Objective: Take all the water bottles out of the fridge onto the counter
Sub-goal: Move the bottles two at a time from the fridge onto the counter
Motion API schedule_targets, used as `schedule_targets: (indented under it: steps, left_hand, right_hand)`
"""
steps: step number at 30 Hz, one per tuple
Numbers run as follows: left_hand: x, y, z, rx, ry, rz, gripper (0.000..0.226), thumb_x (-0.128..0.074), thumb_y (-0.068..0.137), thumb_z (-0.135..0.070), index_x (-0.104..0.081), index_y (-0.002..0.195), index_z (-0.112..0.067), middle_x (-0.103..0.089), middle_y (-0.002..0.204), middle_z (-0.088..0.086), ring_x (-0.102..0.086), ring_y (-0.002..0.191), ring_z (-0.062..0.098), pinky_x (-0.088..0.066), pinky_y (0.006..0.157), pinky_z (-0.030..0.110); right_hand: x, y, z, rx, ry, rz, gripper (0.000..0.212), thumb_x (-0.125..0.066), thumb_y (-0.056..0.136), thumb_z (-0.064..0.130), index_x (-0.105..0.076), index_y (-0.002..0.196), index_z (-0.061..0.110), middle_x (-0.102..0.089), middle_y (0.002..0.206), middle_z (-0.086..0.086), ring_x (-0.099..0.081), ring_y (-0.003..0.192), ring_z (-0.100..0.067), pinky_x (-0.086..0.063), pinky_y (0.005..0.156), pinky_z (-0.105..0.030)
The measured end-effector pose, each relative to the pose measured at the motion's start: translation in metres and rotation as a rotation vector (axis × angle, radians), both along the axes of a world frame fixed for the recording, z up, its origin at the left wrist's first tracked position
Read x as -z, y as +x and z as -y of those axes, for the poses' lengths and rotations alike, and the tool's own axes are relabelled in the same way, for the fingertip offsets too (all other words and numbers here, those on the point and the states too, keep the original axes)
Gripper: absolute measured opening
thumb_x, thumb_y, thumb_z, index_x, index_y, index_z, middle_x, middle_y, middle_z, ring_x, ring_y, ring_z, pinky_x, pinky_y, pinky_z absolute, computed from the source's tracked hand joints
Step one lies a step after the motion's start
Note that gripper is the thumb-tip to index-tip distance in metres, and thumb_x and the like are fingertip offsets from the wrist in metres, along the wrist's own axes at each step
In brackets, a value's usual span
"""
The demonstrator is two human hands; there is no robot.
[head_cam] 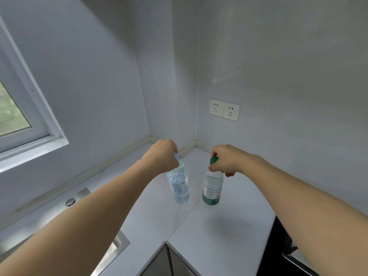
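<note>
Two water bottles stand upright in the corner of the white counter (215, 232). The clear bottle with a pale blue cap (180, 186) is on the left, and my left hand (164, 156) grips it at the neck and cap. The bottle with a green cap and green label (212, 190) is on the right, about a hand's width away. My right hand (225, 160) holds it around the neck, just under the cap. Both bottle bases rest on the counter. The fridge is not in view.
A steel sink (117, 244) with a round fitting (70, 201) lies along the left under my left arm. A window (18, 120) is on the left wall. Two wall sockets (224, 110) sit above the counter at the right. A dark appliance edge (286, 253) shows at lower right.
</note>
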State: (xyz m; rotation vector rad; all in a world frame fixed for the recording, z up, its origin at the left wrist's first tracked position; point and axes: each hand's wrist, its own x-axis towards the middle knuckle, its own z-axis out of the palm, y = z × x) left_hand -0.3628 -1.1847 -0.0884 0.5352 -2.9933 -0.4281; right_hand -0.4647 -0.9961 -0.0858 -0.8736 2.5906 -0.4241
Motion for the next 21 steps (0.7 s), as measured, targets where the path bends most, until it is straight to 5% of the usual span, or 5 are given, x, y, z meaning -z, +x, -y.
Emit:
schedule_targets:
  steps: [2,4,12,15,21]
  left_hand:
    - [-0.001,-0.008,0.015,-0.015,-0.013,-0.002,0.005,-0.062,0.075,-0.009,-0.063,0.072,-0.013,-0.060,0.074,0.003,-0.055,0.066,0.022,-0.035,0.050,0.023]
    - [0.003,-0.019,0.038,-0.052,-0.005,-0.003,0.028,-0.059,0.074,-0.005,-0.041,0.056,-0.018,-0.042,0.059,-0.001,-0.037,0.053,0.017,-0.026,0.045,0.022]
    - [0.027,-0.048,0.147,-0.125,-0.009,0.037,0.026,-0.062,0.072,-0.009,-0.042,0.055,-0.014,-0.041,0.058,0.001,-0.039,0.055,0.021,-0.026,0.044,0.024]
    - [0.030,-0.061,0.188,-0.122,-0.012,0.052,0.008,-0.060,0.073,-0.010,-0.058,0.070,-0.017,-0.053,0.070,0.003,-0.055,0.069,0.029,-0.037,0.052,0.026]
    - [0.045,-0.091,0.262,-0.156,0.012,0.053,0.027,-0.060,0.077,-0.009,-0.069,0.101,-0.019,-0.060,0.086,0.004,-0.059,0.077,0.027,-0.043,0.060,0.029]
  right_hand:
    - [0.002,-0.012,0.018,-0.025,-0.001,0.006,0.019,-0.065,0.081,0.026,-0.058,0.095,0.014,-0.067,0.085,-0.010,-0.069,0.065,-0.022,-0.059,0.063,-0.035]
    - [0.006,-0.026,0.047,-0.063,0.006,0.013,0.020,-0.065,0.081,0.025,-0.059,0.096,0.014,-0.067,0.085,-0.010,-0.069,0.064,-0.022,-0.058,0.061,-0.034]
    - [0.023,-0.068,0.159,-0.150,0.022,0.021,0.018,-0.063,0.082,0.024,-0.057,0.094,0.012,-0.065,0.088,-0.011,-0.066,0.064,-0.023,-0.055,0.058,-0.032]
    - [0.029,-0.088,0.209,-0.182,0.027,0.009,0.017,-0.061,0.081,0.025,-0.056,0.093,0.015,-0.063,0.092,-0.008,-0.066,0.063,-0.022,-0.054,0.058,-0.031]
    - [0.045,-0.126,0.293,-0.249,0.015,-0.045,0.019,-0.063,0.081,0.029,-0.058,0.098,0.022,-0.060,0.096,-0.001,-0.058,0.070,-0.016,-0.048,0.058,-0.029]
